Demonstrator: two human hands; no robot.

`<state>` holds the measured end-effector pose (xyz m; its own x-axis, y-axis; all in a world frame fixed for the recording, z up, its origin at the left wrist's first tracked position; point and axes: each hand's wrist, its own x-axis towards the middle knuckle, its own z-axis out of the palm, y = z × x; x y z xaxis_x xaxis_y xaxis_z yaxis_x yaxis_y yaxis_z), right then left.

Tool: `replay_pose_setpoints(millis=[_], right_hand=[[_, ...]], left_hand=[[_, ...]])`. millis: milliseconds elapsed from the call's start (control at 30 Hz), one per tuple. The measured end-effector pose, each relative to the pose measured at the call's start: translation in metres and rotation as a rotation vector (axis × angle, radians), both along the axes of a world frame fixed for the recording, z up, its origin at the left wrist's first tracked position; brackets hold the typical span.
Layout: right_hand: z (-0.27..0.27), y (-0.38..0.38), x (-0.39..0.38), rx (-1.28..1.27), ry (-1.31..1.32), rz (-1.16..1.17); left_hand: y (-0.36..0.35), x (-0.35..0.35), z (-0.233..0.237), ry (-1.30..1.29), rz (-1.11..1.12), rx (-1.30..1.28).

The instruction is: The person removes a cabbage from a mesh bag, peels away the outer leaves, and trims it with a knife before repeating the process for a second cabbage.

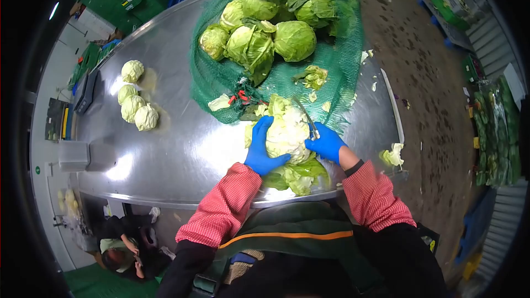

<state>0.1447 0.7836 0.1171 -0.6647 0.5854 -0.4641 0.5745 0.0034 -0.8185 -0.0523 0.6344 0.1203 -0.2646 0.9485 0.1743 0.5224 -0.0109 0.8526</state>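
Note:
In front of me on the metal table sits a pale, partly stripped cabbage (287, 135). My left hand (260, 149), in a blue glove, steadies its left side, thumb and fingers curved around it. My right hand (327, 143), also gloved, grips a knife (303, 111) against the cabbage's right side, the blade pointing up and away from me. Loose outer leaves (298, 178) lie beneath the cabbage at the table's near edge. Beyond it, several whole cabbages (295, 40) are piled on a green mesh sack (337, 72).
Several trimmed cabbages (132, 108) stand in a row on the left of the table (176, 116). A clear plastic container (74, 155) is at the left edge. Leaf scraps (393, 155) lie at right. Another person (118, 251) sits low at lower left.

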Motion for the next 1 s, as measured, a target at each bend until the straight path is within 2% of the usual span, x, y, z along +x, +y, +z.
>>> replay_pose_setpoints(millis=[33,67,133,167,233,267,333,400,433,467,567,600,700,767,833,867,933,967,1000], right_hand=[[-0.005,-0.004,0.004,0.069,0.016,0.002],[-0.008,-0.010,0.010,-0.082,0.056,-0.061],[-0.012,-0.012,0.012,-0.129,0.092,-0.159],[-0.014,-0.014,0.011,-0.154,0.110,-0.208],[0.009,-0.015,-0.001,-0.020,0.134,-0.163],[0.010,-0.013,-0.009,0.075,0.103,-0.142],[0.028,-0.010,-0.021,0.177,-0.022,-0.081],[0.033,0.000,-0.019,-0.076,0.042,-0.093],[0.034,0.003,-0.018,-0.199,0.074,-0.091],[0.007,0.003,-0.017,-0.092,0.143,-0.088],[0.012,-0.009,-0.015,0.117,-0.004,-0.058],[0.031,-0.016,-0.017,0.189,-0.139,-0.047],[0.016,-0.020,-0.008,0.305,-0.193,-0.065],[-0.024,-0.012,0.002,0.158,-0.028,-0.163],[-0.032,-0.014,0.003,-0.012,0.221,-0.235],[-0.037,-0.005,0.001,0.079,0.008,-0.191],[0.041,-0.004,-0.013,0.266,-0.030,-0.075],[0.066,-0.005,-0.022,0.358,-0.050,-0.014],[0.074,-0.006,-0.032,0.494,0.072,0.064]], left_hand=[[0.001,-0.004,-0.004,-0.125,0.025,0.008],[0.001,-0.008,-0.012,-0.252,0.053,0.016],[0.003,-0.009,-0.012,-0.499,0.084,0.022],[0.002,-0.010,-0.011,-0.393,0.073,-0.001],[0.005,-0.013,0.002,-0.173,0.046,-0.045],[0.006,-0.010,0.012,0.092,0.027,-0.034],[0.020,0.011,0.043,0.193,0.038,-0.028],[0.030,0.024,0.055,0.359,0.085,-0.108],[0.031,0.022,0.053,0.370,0.062,-0.118],[0.035,0.016,0.049,0.385,0.036,-0.123],[0.032,0.014,0.043,0.390,0.011,-0.119],[0.032,0.013,0.042,0.380,0.008,-0.116],[0.024,0.001,0.037,0.241,0.028,-0.107],[0.016,-0.022,0.024,0.139,0.048,-0.068],[0.006,-0.030,0.019,0.082,0.021,-0.052],[0.000,-0.029,0.015,0.085,0.022,-0.063],[-0.006,-0.029,0.010,0.092,0.029,-0.070],[-0.007,-0.029,0.010,0.076,0.028,-0.054],[-0.010,-0.028,0.010,0.058,0.028,-0.041]])
